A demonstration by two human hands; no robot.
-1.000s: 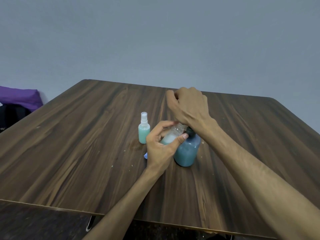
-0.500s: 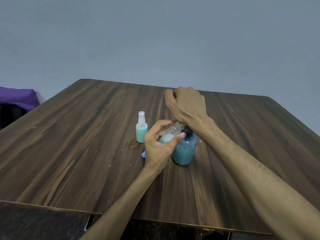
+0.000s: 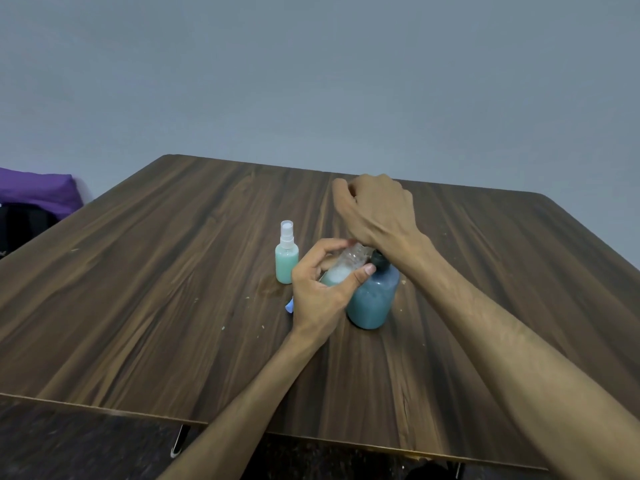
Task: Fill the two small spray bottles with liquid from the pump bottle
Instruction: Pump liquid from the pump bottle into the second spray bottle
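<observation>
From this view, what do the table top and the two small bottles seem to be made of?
Table: probably laminate printed as dark wood, with a smooth, faintly glossy sheen and a thin pale edge. Standing spray bottle: translucent plastic, it seems, green liquid showing through, white sprayer. Held bottle in the left hand: clear plastic, likely; pale contents visible inside.

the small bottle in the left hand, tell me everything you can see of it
The small spray bottle is clear plastic, tilted with its neck toward the pump bottle and under the right hand. No spray cap shows on it. Pale, foamy liquid sits in its lower part; the upper part looks empty. The left hand grips it, thumb across the front, fingers curled behind.
</observation>
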